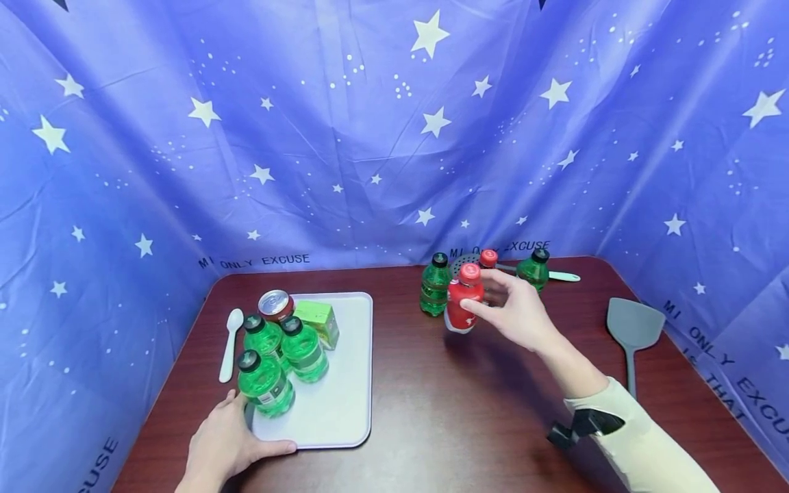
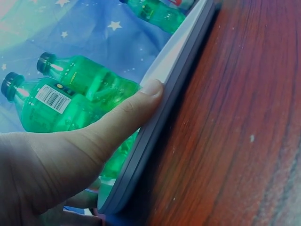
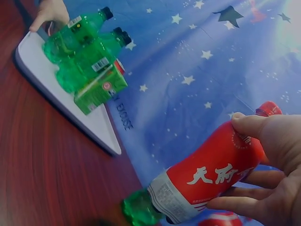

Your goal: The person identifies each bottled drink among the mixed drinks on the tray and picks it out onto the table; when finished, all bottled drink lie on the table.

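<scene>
My right hand grips a red soda bottle between thumb and fingers. The right wrist view shows the bottle tilted, its red cap by my thumb and white characters on the label. My left hand holds the near left corner of a white tray, its thumb lying over the rim. On the tray stand several green bottles with black caps, a green drink carton and a red soda can. The nearest green bottle is right beside my left fingers.
Behind the red bottle stand two green bottles and another red-capped bottle. A skimmer with a pale handle lies at the back. A grey spatula lies at the right, a white spoon left of the tray. Blue starry curtains surround the table.
</scene>
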A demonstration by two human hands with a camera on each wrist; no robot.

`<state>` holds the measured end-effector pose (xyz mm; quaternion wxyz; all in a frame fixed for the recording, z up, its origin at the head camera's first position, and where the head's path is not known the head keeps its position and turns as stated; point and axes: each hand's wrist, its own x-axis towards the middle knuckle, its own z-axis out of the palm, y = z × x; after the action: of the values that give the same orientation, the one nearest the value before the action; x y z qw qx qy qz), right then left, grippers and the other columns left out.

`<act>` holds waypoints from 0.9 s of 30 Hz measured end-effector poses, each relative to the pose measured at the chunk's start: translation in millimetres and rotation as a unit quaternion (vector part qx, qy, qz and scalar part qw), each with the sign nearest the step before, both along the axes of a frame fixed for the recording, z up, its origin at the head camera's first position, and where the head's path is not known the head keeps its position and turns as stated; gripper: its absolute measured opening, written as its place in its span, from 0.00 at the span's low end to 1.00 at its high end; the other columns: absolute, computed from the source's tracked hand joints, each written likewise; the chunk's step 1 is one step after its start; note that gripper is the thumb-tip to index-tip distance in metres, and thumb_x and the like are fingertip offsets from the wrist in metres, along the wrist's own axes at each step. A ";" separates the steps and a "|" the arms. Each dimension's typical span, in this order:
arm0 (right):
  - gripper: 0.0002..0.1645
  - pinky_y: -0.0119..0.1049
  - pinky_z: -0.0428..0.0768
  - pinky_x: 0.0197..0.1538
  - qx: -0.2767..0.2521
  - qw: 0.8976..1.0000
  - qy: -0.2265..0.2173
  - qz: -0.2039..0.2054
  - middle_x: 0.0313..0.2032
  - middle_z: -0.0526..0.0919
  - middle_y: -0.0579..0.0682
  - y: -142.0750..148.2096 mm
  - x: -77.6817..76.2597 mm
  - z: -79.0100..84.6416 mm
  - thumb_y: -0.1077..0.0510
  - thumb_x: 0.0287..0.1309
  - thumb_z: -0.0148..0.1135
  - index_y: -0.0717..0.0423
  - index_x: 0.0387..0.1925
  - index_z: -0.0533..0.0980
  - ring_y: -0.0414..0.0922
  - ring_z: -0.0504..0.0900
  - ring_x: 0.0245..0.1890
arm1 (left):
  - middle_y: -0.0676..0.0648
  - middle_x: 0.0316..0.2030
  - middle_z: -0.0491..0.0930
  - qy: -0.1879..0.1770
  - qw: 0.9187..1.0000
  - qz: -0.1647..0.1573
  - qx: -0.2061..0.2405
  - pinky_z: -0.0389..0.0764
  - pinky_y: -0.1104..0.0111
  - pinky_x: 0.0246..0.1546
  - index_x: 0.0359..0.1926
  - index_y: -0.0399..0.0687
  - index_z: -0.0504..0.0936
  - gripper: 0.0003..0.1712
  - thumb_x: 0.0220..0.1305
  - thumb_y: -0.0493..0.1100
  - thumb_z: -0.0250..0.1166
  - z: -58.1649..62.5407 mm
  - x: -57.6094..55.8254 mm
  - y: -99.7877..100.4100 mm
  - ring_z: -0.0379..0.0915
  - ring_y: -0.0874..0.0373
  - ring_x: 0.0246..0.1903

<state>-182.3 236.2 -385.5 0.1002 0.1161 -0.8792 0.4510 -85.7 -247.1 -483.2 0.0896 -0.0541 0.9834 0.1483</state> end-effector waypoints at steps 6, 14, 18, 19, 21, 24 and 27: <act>0.30 0.19 0.83 0.48 0.016 1.000 -0.009 -0.025 0.56 0.89 0.59 26.0 10.9 2.5 0.53 0.61 0.80 0.57 0.62 0.81 0.58 0.91 0.55 | 0.19 0.68 0.71 -0.010 1.000 0.004 -0.003 0.82 0.31 0.49 0.76 0.37 0.69 0.86 0.21 0.88 0.78 -0.7 1.3 -0.7 0.73 0.22 0.63; 0.32 0.18 0.84 0.43 0.007 0.999 0.006 -0.047 0.55 0.89 0.60 66.6 16.2 1.7 0.57 0.60 0.80 0.59 0.64 0.80 0.16 0.83 0.45 | 0.19 0.67 0.72 0.004 1.000 -0.003 -0.001 0.82 0.32 0.51 0.76 0.38 0.69 0.86 0.21 0.89 0.77 -0.2 -0.8 -1.0 0.74 0.23 0.63; 0.32 0.17 0.83 0.41 0.005 0.997 0.009 -0.073 0.47 0.91 0.38 88.0 16.7 -1.8 0.56 0.59 0.81 0.59 0.63 0.80 0.15 0.82 0.41 | 0.19 0.67 0.73 0.008 1.000 -0.003 -0.002 0.82 0.32 0.51 0.76 0.38 0.69 0.86 0.21 0.89 0.78 0.0 -0.6 -0.7 0.75 0.23 0.62; 0.32 0.17 0.83 0.41 0.006 0.997 0.008 -0.080 0.46 0.90 0.33 93.3 16.6 -2.7 0.55 0.59 0.81 0.60 0.62 0.80 0.15 0.82 0.41 | 0.20 0.67 0.73 0.010 1.000 -0.004 -0.001 0.82 0.32 0.51 0.75 0.38 0.69 0.85 0.22 0.89 0.78 -0.1 -0.4 -0.7 0.75 0.24 0.62; 0.32 0.17 0.83 0.40 0.005 0.995 0.001 -0.096 0.42 0.86 0.22 103.0 16.2 -4.4 0.54 0.60 0.80 0.60 0.62 0.80 0.14 0.82 0.39 | 0.19 0.67 0.73 0.014 1.000 -0.006 0.000 0.82 0.32 0.52 0.76 0.39 0.69 0.85 0.22 0.89 0.78 -0.4 -0.1 -0.5 0.74 0.23 0.63; 0.33 0.18 0.83 0.37 0.007 0.993 -0.010 -0.118 0.40 0.83 0.19 117.4 14.1 -8.2 0.52 0.61 0.79 0.62 0.63 0.79 0.13 0.80 0.38 | 0.19 0.67 0.73 0.019 1.000 -0.008 0.000 0.82 0.32 0.52 0.76 0.39 0.69 0.85 0.22 0.89 0.77 -0.5 0.5 -0.2 0.74 0.23 0.64; 0.35 0.19 0.83 0.35 0.005 0.990 -0.026 -0.141 0.39 0.82 0.20 130.2 10.4 -12.0 0.49 0.63 0.78 0.63 0.65 0.77 0.12 0.78 0.36 | 0.19 0.67 0.72 0.021 1.000 -0.007 -0.001 0.82 0.32 0.53 0.76 0.39 0.69 0.85 0.21 0.89 0.77 0.1 1.2 -0.1 0.74 0.23 0.64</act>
<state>-171.9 366.4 -397.5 0.1395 -0.0207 -0.8912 0.4311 -84.5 -247.2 -483.1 0.0704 -0.0439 0.9855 0.1478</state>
